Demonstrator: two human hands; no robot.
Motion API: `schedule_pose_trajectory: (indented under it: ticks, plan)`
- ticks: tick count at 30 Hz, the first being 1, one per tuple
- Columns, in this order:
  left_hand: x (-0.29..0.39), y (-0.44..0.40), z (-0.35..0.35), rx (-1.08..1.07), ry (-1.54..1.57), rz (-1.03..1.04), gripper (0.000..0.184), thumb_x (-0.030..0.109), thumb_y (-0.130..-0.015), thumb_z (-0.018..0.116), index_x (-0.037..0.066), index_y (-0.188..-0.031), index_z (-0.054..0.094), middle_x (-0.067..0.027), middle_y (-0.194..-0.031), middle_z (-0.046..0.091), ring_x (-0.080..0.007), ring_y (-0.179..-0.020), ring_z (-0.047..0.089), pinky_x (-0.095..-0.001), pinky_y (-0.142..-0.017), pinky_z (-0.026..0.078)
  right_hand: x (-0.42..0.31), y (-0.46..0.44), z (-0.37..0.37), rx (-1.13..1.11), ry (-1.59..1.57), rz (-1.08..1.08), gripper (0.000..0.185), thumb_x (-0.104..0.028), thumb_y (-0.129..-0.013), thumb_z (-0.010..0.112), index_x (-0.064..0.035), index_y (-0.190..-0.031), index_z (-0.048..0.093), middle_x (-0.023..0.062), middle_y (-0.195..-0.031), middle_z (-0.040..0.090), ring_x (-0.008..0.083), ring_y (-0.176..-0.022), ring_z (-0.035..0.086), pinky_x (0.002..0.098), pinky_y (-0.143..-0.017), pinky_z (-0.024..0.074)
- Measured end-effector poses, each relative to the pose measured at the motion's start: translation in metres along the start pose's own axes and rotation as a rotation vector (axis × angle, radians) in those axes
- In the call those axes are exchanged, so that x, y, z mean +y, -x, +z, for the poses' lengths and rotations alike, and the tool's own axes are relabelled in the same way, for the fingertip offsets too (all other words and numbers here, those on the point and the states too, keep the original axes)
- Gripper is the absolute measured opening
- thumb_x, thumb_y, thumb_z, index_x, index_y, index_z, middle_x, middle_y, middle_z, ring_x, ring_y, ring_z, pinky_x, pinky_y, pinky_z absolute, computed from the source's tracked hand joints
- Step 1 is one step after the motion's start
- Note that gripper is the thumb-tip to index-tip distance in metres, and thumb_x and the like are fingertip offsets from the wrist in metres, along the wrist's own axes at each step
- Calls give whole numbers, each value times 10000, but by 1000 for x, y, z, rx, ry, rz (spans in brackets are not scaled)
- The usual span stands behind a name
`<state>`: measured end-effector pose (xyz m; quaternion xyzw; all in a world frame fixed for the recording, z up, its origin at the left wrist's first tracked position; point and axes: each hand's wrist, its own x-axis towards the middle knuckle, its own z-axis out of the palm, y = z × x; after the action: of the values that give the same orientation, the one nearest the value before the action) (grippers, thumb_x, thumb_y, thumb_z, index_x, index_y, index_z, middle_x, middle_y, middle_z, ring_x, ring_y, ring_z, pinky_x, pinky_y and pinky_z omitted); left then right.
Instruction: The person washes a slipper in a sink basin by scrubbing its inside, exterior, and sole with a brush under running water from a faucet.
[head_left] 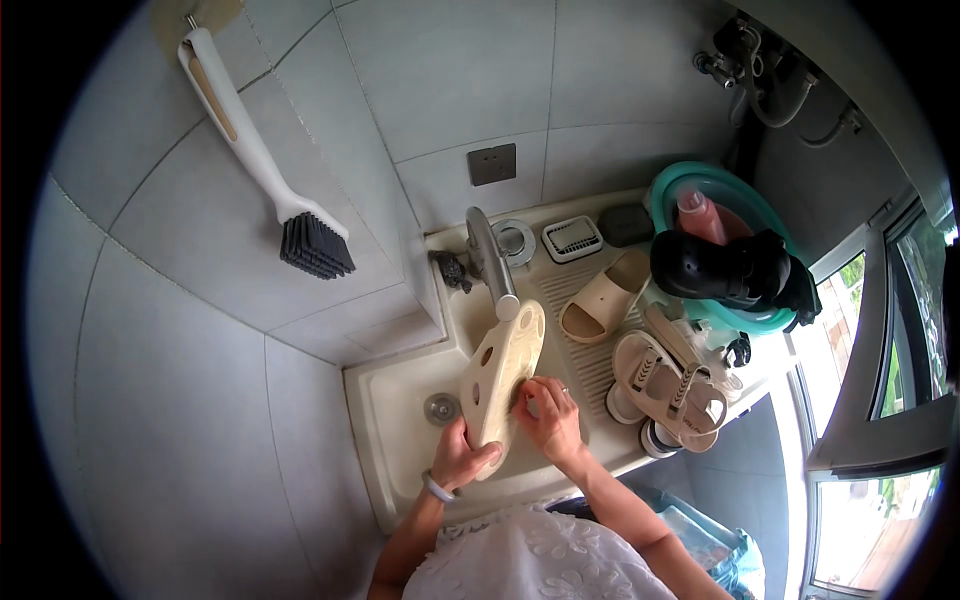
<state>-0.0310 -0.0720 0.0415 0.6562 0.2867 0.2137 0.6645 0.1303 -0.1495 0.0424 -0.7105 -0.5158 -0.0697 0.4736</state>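
A cream slipper (508, 385) with round holes stands on edge over the sink (385, 395), its upper end just under the faucet (487, 255). My left hand (467, 455) is closed round its lower end, thumb on the near face. My right hand (549, 416) presses against the slipper's right face with fingers curled together; whatever they hold, if anything, is hidden. Another cream slipper (606, 297) lies on the ribbed washboard (590, 362) to the right. A strapped beige sandal (660, 385) rests on top of other footwear by the front edge.
A teal basin (672, 185) holds a pink bottle (700, 215) and a black shoe (715, 268). Behind the washboard sit a soap dish (572, 239) and a dark soap box (625, 226). On the left wall hangs a scrub brush (260, 165). A window frame (870, 430) borders the right.
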Motion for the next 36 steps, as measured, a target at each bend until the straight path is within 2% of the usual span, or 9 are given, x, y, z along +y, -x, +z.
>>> schedule_pose_trajectory:
  ticks: [3,6,9,24,28,30,31,35,36]
  plan:
    - [3,1,-2,-9,86,-22,498,73,-685,705,-45,-1134,524,-108,-1011,632,-168,-911,602,-319,-798,496,1,-3,-4,-9,-136,45,240,15,-673,695,-28,-889,598,102,-895,627,286,-776,622,335,-667,516]
    - [9,0,-2,-15,177,-41,518,70,-691,693,-56,-1160,513,-104,-1050,626,-166,-932,599,-308,-821,490,-3,-9,-11,-75,-464,391,128,-31,-788,692,4,-901,645,65,-849,648,145,-749,598,269,-708,501]
    - [10,-1,-4,-22,263,-101,561,64,-682,683,-62,-1198,499,-109,-1078,621,-172,-958,597,-308,-851,479,6,-7,-13,-119,-817,692,102,-61,-866,650,33,-905,642,47,-857,650,126,-754,587,260,-731,492]
    - [-4,-5,-8,15,426,-219,530,-10,-676,670,-54,-1182,516,-112,-1082,619,-182,-954,602,-303,-825,487,11,-19,-29,-99,-1425,910,199,-114,-925,582,64,-987,645,86,-914,653,134,-809,601,261,-774,492]
    - [-18,-9,-10,44,440,-254,526,-19,-678,659,-55,-1182,515,-118,-1088,618,-193,-959,603,-311,-824,490,25,-16,-23,-154,-1220,986,221,-118,-921,580,61,-1039,633,99,-928,653,133,-816,596,266,-729,493]
    - [-23,-11,-11,86,402,-319,527,-32,-677,646,-50,-1188,515,-118,-1099,616,-206,-965,605,-313,-827,491,43,-14,-11,-424,-320,917,248,-77,-869,592,26,-1091,633,131,-846,633,158,-789,598,272,-692,496]
    - [-29,-12,-13,87,404,-322,527,-32,-677,646,-50,-1188,515,-118,-1099,616,-206,-965,605,-313,-827,491,62,0,6,-427,-318,919,248,-77,-869,592,26,-1091,633,131,-846,633,158,-789,598,272,-692,496]
    - [-44,-12,-18,122,386,-405,522,-46,-682,629,-41,-1193,522,-115,-1088,626,-214,-963,609,-315,-829,493,105,12,58,-95,-51,321,202,-25,-796,569,-8,-984,640,139,-634,513,212,-624,526,308,-632,444]
    - [-45,-12,-18,135,372,-425,517,-47,-684,624,-38,-1192,527,-114,-1082,630,-216,-960,612,-318,-830,495,108,-11,62,-228,-91,413,219,-40,-823,560,-2,-1029,624,164,-651,522,238,-619,531,321,-626,440]
